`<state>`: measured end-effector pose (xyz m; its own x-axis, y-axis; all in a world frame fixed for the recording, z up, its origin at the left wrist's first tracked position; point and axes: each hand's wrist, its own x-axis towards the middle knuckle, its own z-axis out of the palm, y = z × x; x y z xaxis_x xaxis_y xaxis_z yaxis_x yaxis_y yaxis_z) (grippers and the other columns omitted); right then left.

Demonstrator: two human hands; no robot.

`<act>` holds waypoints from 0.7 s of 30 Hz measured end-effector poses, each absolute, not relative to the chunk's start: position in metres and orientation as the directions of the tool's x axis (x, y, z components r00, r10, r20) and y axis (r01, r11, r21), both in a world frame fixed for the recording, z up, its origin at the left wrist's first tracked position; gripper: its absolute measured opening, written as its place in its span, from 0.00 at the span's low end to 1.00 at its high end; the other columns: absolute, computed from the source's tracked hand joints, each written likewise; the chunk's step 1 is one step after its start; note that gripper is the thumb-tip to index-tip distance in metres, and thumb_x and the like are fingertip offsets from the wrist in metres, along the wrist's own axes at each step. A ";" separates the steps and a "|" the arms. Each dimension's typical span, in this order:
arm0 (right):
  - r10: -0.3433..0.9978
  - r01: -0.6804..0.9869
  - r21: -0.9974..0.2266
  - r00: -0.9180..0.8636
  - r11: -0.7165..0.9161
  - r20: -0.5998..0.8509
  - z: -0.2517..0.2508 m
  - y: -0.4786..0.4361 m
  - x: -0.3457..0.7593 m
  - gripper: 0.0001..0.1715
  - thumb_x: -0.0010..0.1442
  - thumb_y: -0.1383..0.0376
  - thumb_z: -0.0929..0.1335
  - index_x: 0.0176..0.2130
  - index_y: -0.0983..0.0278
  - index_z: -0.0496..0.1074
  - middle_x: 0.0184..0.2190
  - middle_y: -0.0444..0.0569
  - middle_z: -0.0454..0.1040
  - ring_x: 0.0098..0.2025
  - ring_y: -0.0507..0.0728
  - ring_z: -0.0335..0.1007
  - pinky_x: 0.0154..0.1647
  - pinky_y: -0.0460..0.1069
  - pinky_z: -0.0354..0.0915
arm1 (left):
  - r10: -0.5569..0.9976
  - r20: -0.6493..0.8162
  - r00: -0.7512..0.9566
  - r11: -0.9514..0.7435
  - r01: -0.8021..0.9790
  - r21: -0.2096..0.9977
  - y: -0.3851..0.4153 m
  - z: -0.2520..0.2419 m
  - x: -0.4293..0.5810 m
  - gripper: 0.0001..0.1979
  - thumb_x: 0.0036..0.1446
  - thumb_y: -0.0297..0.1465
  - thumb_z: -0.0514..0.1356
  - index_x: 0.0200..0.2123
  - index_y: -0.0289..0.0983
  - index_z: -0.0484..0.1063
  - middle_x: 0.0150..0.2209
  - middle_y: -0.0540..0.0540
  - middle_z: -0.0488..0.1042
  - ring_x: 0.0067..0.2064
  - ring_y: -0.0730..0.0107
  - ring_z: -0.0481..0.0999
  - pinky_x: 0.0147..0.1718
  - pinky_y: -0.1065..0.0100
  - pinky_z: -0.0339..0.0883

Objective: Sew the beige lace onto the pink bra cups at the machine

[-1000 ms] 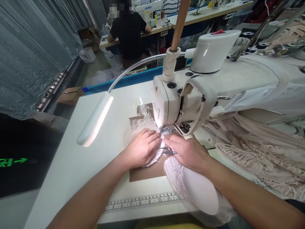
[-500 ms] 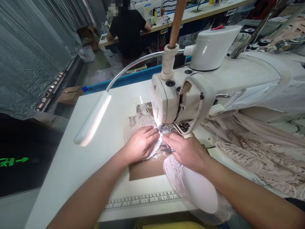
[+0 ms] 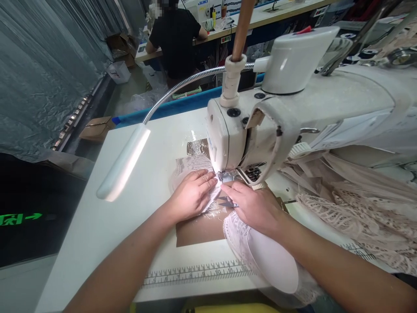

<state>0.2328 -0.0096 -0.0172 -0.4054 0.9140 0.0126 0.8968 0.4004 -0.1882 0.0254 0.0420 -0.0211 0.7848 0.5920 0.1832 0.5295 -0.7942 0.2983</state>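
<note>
Pale pink lace fabric (image 3: 192, 163) lies under the needle and presser foot (image 3: 221, 175) of a white sewing machine (image 3: 224, 134). My left hand (image 3: 193, 193) presses over this lace just left of the foot, fingers together and thumb hidden. My right hand (image 3: 250, 202) is closed around small thread snips (image 3: 227, 202), whose blades point left from under the palm. Its index fingertip touches the fabric edge in front of the foot. Below the right wrist, a smooth moulded cup (image 3: 273, 261) with a lace border hangs past the table's front edge.
A lamp (image 3: 125, 163) on a bendy metal neck hangs over the white table (image 3: 114, 234). A printed ruler (image 3: 195, 274) runs along the front edge. More lace (image 3: 345, 213) is heaped at the right. Beyond the table, a person (image 3: 174, 41) sits at another machine.
The lace under my left hand has shifted slightly toward the needle, and the left fingers lie a touch higher. My right hand and the snips stay almost in place. The view tilts a little.
</note>
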 end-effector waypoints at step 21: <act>0.919 0.750 -0.546 -0.378 0.375 0.111 -0.011 -0.010 0.240 0.22 0.56 0.71 0.63 0.47 0.58 0.74 0.40 0.46 0.77 0.40 0.55 0.72 0.38 0.47 0.65 | 0.859 -0.075 0.507 -0.440 0.804 0.401 0.009 0.024 0.011 0.09 0.55 0.27 0.51 0.35 0.36 0.70 0.42 0.41 0.72 0.36 0.62 0.71 0.35 0.63 0.66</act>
